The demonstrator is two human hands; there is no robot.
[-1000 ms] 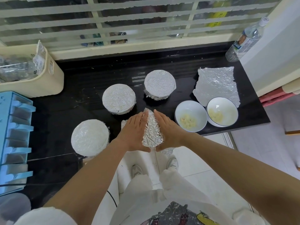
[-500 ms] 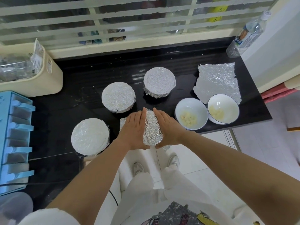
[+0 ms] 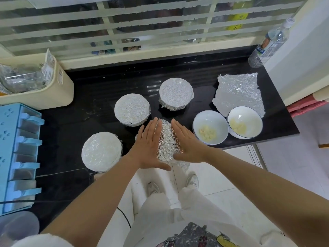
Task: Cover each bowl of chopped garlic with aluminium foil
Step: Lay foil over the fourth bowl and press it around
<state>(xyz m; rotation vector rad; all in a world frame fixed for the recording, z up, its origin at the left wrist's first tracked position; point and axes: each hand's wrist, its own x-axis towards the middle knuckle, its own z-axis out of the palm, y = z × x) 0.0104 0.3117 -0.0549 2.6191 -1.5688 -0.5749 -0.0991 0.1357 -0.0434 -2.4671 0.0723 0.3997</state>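
**Grip.** Your left hand (image 3: 149,143) and right hand (image 3: 188,145) lie flat, fingers straight and close together, palms turned inward. They press from either side on the foil-wrapped bowl (image 3: 168,143). There is no pinch and no curl, only a squeeze with the flats.

**Position.** That bowl sits at the front edge of the black counter (image 3: 99,90), between your palms. Its rim is hidden, so you cannot tell how snug the foil sits.

**Handling.** The foil looks thin and soft. It holds a crease and probably tears under a sharp tug (the ragged edges of the spare sheet suggest as much).
- Smooth it down over the rim with flat fingers rather than pulling a corner.
- The bowl beneath is likely glazed ceramic: hard, slick and breakable.
- It is close to the counter's lip, so press inward evenly and not toward yourself.
- To shift it, take hold low around the wall, never by the foil top.

**Around.**
- The near-left covered bowl (image 3: 101,151), middle covered bowl (image 3: 132,109) and far covered bowl (image 3: 176,93) stand left and beyond.
- To the right are the first open bowl (image 3: 210,118) and second open bowl (image 3: 249,114), just beside each other, each with chopped garlic (image 3: 207,133) in the bottom.
- The loose foil sheet (image 3: 238,93) lies flat beyond them. Its near corner meets the second open bowl, under or behind it, unclear which.

**Judged tally.** Four bowls are in foil and two are to go.
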